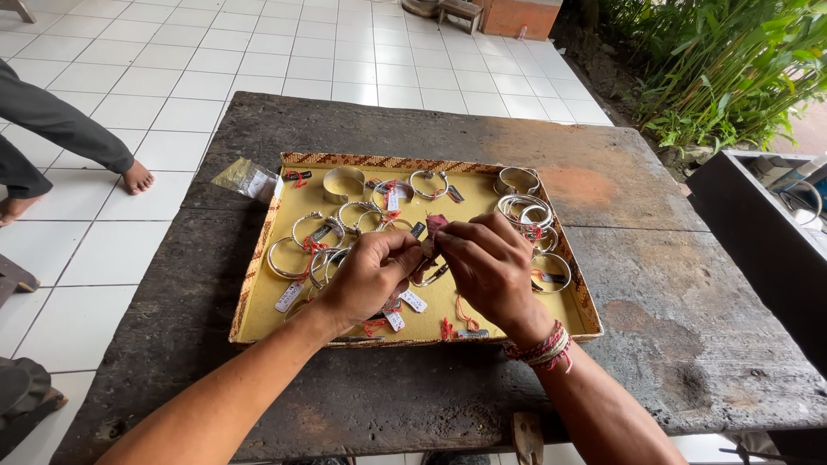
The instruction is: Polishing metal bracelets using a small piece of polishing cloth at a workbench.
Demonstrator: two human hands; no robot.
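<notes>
- Silver bangle [428, 277]: held between both hands over the middle of the tray; mostly hidden by the fingers, only a curved piece shows below them.
- Small dark-red cloth [436, 223]: pinched at the fingertips, poking up just above the bangle.
- Left hand [369, 274]: fingers curled closed, gripping the bangle from its own side.
- Right hand [488, 263]: fingers bent closed around the cloth and bangle; braided red-and-white wristband [544, 349] on the wrist.
- Tray [257, 303]: shallow, yellow-lined, woven patterned rim, directly under both hands.
- Tagged silver bangles [310, 231]: spread beneath and beyond the left hand, with white tags and red strings.
- Wide silver cuff [343, 183]: far corner, beyond the left hand.
- Stack of thin bangles [524, 208]: just beyond the right hand.
- Clear plastic bag [247, 179]: off the tray, beyond and outside the left hand.
- Worktop [672, 301]: dark weathered wood, carrying the tray.
- Another person's bare foot [137, 177]: on the white tiled floor, well off on the left-hand side.
</notes>
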